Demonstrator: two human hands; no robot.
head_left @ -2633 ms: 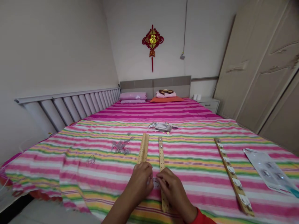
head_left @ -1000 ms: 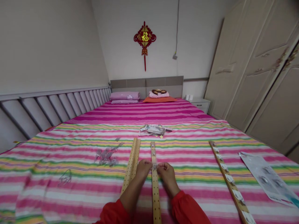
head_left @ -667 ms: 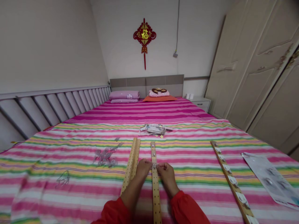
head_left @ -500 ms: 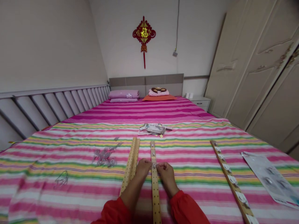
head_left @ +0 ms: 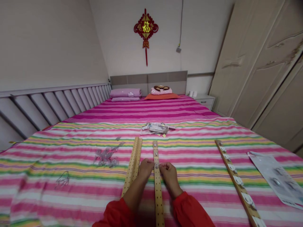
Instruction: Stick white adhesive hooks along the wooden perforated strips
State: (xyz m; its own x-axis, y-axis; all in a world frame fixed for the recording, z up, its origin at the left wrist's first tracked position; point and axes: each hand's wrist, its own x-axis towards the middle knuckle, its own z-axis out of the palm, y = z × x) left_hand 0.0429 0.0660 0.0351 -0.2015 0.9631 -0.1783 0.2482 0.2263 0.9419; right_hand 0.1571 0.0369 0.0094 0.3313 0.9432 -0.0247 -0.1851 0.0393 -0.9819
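A narrow wooden strip [head_left: 158, 195] with rows of small holes lies lengthwise on the bed in front of me. Two small clear hooks with metal parts sit at its far end. At a third clear hook [head_left: 156, 166], lower on the strip, my left hand [head_left: 146, 168] pinches the left edge. From the other side, my right hand [head_left: 170, 176] has its thumb and forefinger closed at the right edge. Fingertips partly hide this hook's rim. Left of the strip lie more perforated wooden strips [head_left: 130, 167], close together and partly behind my left forearm.
Loose clear hooks [head_left: 106, 157] are piled at the left, near thin metal wire pieces [head_left: 62, 179]. Plastic packets [head_left: 156, 128] lie ahead. On the right are a wooden strip with white round pieces [head_left: 236, 179] and a blister package [head_left: 276, 178]. Striped cloth [head_left: 78, 205] covers the bed.
The view has tilted slightly, so the bed's contents sit a little higher. Both hands stay at the same hook, with hardly any finger movement.
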